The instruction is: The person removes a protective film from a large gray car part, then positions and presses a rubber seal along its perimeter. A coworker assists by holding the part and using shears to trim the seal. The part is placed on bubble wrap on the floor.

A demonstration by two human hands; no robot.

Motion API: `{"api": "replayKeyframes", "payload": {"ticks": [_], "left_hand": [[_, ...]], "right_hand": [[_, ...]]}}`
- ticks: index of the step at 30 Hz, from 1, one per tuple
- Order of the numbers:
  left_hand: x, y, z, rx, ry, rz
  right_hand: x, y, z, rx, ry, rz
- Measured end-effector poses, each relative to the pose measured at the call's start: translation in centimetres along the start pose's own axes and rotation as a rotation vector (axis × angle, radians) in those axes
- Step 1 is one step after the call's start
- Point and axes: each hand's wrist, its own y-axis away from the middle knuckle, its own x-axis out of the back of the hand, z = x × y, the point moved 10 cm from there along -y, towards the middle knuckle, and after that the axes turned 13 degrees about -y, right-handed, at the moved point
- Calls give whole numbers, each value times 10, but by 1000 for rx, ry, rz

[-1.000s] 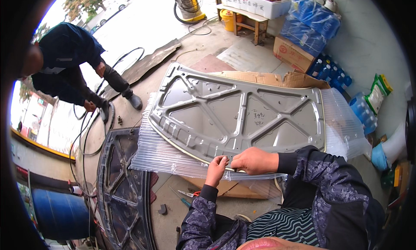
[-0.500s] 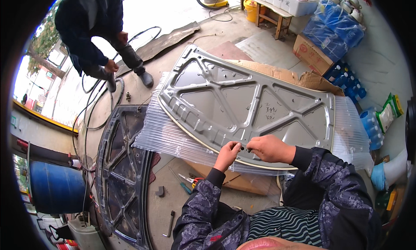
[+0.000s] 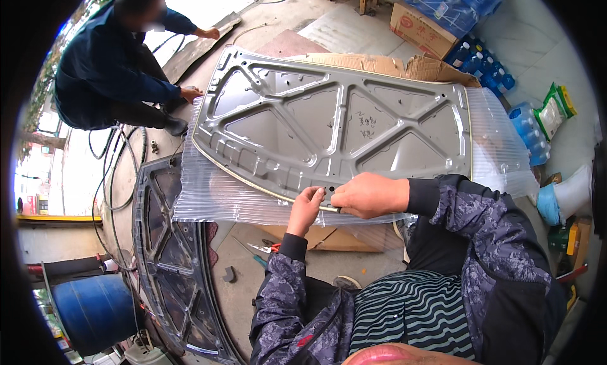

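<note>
A grey car hood (image 3: 314, 164) lies with its ribbed inner side up on a clear corrugated plastic sheet (image 3: 499, 144). A pale rim runs along its curved edge, and dark handwriting marks one panel. At the near edge, my left hand (image 3: 305, 210) has thumb and fingers pinched together; what they hold, if anything, is too small to make out. Close on its right, my right hand (image 3: 373, 195) is closed over the same edge, its fingertips turned toward the left hand. Whatever lies in its fingers is hidden. Just above the fingertips shows a dark round hole in the hood.
A second, dark worn hood (image 3: 174, 267) lies at the left. Another person (image 3: 107, 74) leans in at the far left, one hand by the sheet. Red-handled snips (image 3: 269, 247), a blue barrel (image 3: 95, 308), a hose, cardboard and bottle packs (image 3: 530, 132) are around.
The other person has bent down and reached toward the hood's left end. My view has shifted, and both hands stay close together at the near edge.
</note>
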Motion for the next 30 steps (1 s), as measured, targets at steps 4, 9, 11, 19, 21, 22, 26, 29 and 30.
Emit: {"api": "replayKeyframes", "payload": {"ticks": [4,9,11,19,21,22,26,29,30], "left_hand": [[5,-2,-2,-16,-210,21],[30,-5,0,-7,-467,104],[39,-8,0,4,-449,126],[42,-19,0,25,-475,118],[44,-21,0,20,-470,131],[45,-22,0,21,-466,153],[46,-24,0,11,-465,155],[47,-22,1,14,-461,158],[47,-21,3,5,-479,161]], "right_hand": [[4,0,-1,-14,-11,-19],[5,2,6,-58,-18,-77],[8,4,7,-49,-25,-68],[19,11,12,-85,-94,-93],[22,12,14,-108,-110,-97],[23,13,15,-120,-124,-98],[29,12,12,-79,-132,-67],[30,14,11,-66,-140,-39],[30,15,11,-70,-138,-36]]}}
